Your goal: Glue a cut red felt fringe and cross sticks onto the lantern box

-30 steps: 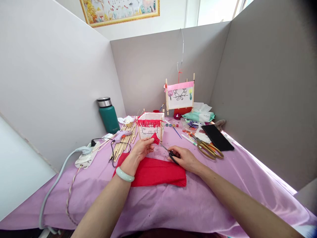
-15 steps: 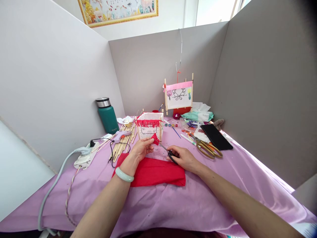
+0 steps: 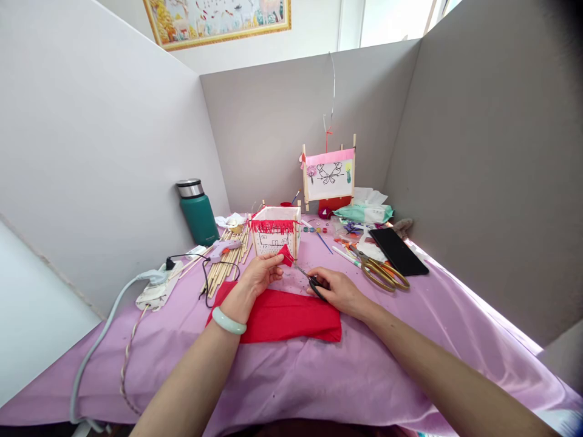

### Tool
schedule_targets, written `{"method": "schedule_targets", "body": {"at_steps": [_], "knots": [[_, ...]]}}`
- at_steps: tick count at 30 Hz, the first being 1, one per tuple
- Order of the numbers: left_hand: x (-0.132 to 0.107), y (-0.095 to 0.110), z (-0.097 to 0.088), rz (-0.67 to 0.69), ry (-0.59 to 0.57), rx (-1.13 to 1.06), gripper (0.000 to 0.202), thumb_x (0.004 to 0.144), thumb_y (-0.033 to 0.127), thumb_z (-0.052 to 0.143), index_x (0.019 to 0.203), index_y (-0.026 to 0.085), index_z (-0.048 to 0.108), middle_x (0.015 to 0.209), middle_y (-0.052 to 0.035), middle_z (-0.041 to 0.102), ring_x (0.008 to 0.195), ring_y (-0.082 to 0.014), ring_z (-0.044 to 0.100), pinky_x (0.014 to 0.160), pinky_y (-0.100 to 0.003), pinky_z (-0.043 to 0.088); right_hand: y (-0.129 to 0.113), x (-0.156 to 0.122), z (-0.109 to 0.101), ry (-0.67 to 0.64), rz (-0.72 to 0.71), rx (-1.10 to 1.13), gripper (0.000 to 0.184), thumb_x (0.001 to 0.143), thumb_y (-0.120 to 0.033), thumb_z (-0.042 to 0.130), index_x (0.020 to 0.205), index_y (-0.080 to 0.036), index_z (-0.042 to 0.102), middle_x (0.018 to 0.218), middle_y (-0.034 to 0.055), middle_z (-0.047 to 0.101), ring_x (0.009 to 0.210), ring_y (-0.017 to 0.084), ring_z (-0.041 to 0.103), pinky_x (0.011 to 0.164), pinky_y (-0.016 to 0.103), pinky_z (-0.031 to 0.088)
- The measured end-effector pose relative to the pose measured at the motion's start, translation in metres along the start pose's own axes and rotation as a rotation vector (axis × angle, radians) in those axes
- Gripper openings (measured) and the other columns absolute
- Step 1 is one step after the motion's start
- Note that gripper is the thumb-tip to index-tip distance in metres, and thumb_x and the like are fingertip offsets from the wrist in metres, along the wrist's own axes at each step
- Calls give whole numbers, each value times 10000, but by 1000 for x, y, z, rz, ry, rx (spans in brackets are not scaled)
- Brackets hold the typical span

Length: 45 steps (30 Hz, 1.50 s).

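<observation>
My left hand (image 3: 263, 271) pinches a small piece of red cloth (image 3: 286, 255) between thumb and fingers. In my right hand (image 3: 334, 287) is a pair of small scissors (image 3: 314, 284) with black handles, their blades pointing at the right edge of that piece. Beneath both hands a larger folded red cloth (image 3: 291, 318) lies on the table. Just behind the small piece stands a box-shaped paper lantern (image 3: 274, 237) with a stick frame, a house drawing and red fringe along its top.
Wooden sticks (image 3: 226, 264) and a glue gun (image 3: 223, 249) lie left, near a green bottle (image 3: 199, 212) and a power strip (image 3: 157, 291). Gold-handled scissors (image 3: 380, 276) and a phone (image 3: 398, 251) lie right. A second lantern (image 3: 328, 176) hangs from a wire behind. Grey partitions (image 3: 300, 127) enclose the table.
Hardly anything differs. The scissors in my right hand have shifted very slightly at the red piece; my left hand stays in place.
</observation>
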<state>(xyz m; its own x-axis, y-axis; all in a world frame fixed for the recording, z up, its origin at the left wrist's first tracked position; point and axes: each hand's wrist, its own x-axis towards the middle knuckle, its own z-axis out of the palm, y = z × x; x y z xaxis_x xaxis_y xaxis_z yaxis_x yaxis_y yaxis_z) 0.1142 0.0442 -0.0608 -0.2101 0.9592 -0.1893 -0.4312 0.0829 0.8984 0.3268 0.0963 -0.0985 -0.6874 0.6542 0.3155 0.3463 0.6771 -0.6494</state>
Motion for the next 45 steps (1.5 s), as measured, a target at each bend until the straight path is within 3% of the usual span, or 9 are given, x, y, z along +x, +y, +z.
{"method": "schedule_targets", "body": {"at_steps": [27, 45], "knots": [[-2, 1, 1, -13, -29, 60, 31, 748, 121, 686, 728, 113, 664, 529, -10, 597, 413, -86, 534, 423, -177, 423, -1, 0, 1, 13, -7, 6, 337, 796, -432, 620, 1048, -209, 626, 696, -18, 582, 582, 97, 466, 552, 196, 332], [0, 1, 0, 16, 17, 20, 57, 728, 107, 695, 739, 116, 639, 548, 2, 604, 402, -73, 521, 420, -169, 423, 0, 1, 0, 10, 18, -4, 319, 797, -416, 614, 1032, -201, 627, 689, -15, 585, 576, 103, 472, 548, 204, 325]]}}
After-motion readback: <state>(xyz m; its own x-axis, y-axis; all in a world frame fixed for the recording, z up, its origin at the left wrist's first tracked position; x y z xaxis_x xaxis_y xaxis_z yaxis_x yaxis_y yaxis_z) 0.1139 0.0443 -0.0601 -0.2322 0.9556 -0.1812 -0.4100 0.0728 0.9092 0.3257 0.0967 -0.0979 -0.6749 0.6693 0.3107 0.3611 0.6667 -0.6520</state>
